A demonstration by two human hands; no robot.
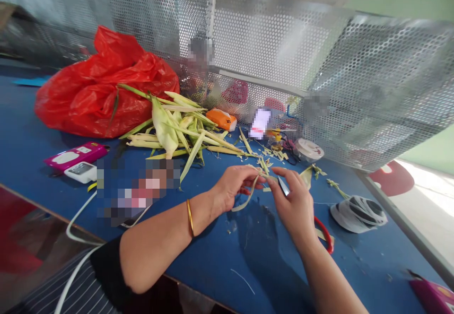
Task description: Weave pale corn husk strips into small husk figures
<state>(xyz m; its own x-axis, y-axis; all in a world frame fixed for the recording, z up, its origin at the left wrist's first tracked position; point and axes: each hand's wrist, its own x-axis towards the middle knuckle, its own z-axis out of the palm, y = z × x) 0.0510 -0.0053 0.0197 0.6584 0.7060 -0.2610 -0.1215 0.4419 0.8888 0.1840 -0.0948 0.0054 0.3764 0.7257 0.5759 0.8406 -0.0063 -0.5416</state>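
Note:
My left hand (238, 186) is closed, its fingertips pinching a narrow pale-green strip of corn husk (249, 199). The strip's loose end curves down below the fingers. Close beside it, my right hand (293, 203) has its thumb and fingers on the other end of the strip. A scissors blade (283, 186) shows between that thumb and forefinger, and a red handle (329, 243) appears behind the wrist. The hand hides the middle of the scissors, so whether they are gripped or lie on the table is unclear. Small husk scraps (264, 164) lie just beyond the fingertips.
A pile of corn husks (165, 127) leans against a red plastic bag (102, 91) at left. An orange packet (222, 119), a lit phone (260, 123) and a white spool (309, 149) stand behind. A black-and-white roll (359, 213) is at right. A perforated metal screen (262, 35) borders the blue table (213, 245).

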